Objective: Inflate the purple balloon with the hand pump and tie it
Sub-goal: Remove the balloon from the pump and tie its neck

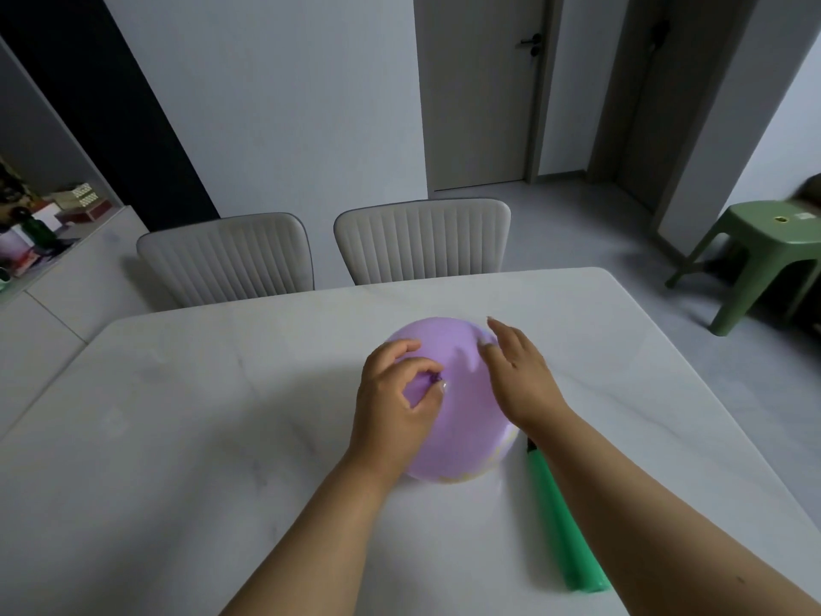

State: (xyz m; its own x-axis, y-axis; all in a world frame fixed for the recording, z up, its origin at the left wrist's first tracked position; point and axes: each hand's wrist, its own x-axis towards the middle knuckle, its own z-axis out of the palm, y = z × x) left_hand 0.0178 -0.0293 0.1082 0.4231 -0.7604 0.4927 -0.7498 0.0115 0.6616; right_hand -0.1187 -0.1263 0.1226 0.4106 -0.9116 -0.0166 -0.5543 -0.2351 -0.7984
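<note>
The purple balloon [462,415] is inflated and rests on the white table [177,437] in front of me. My left hand [395,393] sits on its left side, thumb and fingers pinched on the balloon's neck. My right hand [520,371] lies flat against the balloon's right side with fingers spread. The green hand pump [559,513] lies on the table to the right, partly under my right forearm, its black nozzle pointing at the balloon.
Two beige ribbed chairs [231,260] [422,242] stand at the table's far edge. A green plastic stool [764,260] is on the floor at the right. A low cabinet with boxes and bottles [44,233] runs along the left wall.
</note>
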